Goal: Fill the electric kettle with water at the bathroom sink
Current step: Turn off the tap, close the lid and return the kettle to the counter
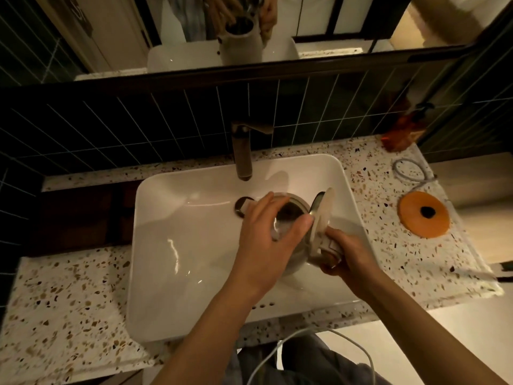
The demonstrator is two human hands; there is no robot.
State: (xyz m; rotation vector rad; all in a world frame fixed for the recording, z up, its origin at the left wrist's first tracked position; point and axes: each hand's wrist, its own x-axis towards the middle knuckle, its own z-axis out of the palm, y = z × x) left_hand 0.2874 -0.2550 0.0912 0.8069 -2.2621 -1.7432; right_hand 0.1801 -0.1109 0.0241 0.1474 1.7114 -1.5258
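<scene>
The kettle (pixel 291 218) is held over the sink (pixel 177 245), just short of the tap (pixel 243 154), its handle gripped by the right hand (pixel 347 254) and its rim steadied by left-hand fingers (pixel 302 225), lid (pixel 322 215) open, seemingly ready for filling.

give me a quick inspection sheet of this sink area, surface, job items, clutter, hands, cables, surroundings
surface: speckled terrazzo countertop around a white rectangular basin.
job's things: white electric kettle held over the basin, its hinged lid open; its mouth sits nearer the person than the metal tap spout; no water seen running.
clutter: round orange kettle base on the counter at right; a blurred reddish object in the back right corner, unclear what.
grippers: left hand over the kettle's rim; right hand gripping its handle.
cables: grey cord coiled behind the base; a white cable near the person's lap.
surroundings: dark tiled wall, mirror above.
</scene>
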